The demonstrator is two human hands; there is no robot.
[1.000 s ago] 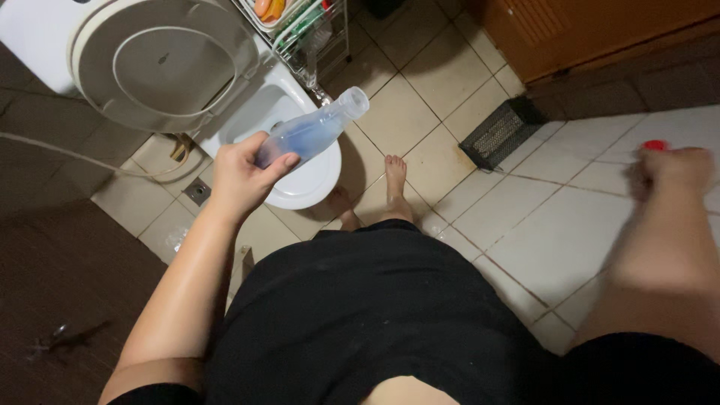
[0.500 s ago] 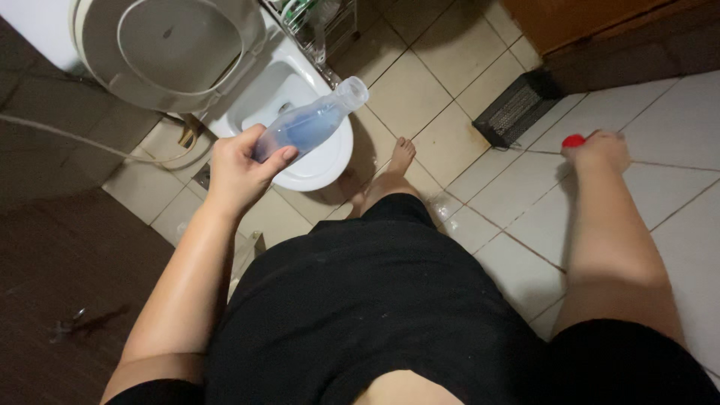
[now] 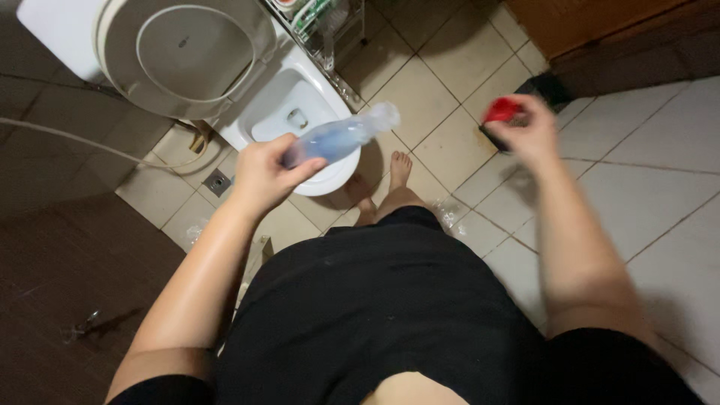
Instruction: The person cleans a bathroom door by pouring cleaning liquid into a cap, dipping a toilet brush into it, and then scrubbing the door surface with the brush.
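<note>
1. The left hand (image 3: 262, 172) is closed around the base of a clear plastic bottle (image 3: 341, 139) with blue liquid inside. It holds the bottle tipped on its side, neck pointing away from the person, right over the open toilet bowl (image 3: 262, 124).
2. The right hand (image 3: 525, 131) is pinched shut on a small red cap (image 3: 501, 110), held well to the right of the toilet bowl, above the tiled floor (image 3: 442, 90). This hand is blurred, so the exact grip is hard to read.
3. Done so far, as it looks: the cap is off the bottle and kept apart from it, and the toilet lid (image 3: 184, 56) stands raised behind the bowl, so the bowl is open.
4. Whether liquid is leaving the neck cannot be told; no stream shows, and much of the blue liquid is in the bottle.
5. Left, by my judgement: emptying or dosing the liquid into the bowl, then putting the cap back on.
6. A wire rack (image 3: 319, 19) with bottles stands just right of the toilet bowl, at the back. The person's bare foot (image 3: 400, 166) rests on the floor just in front of the bowl.
</note>
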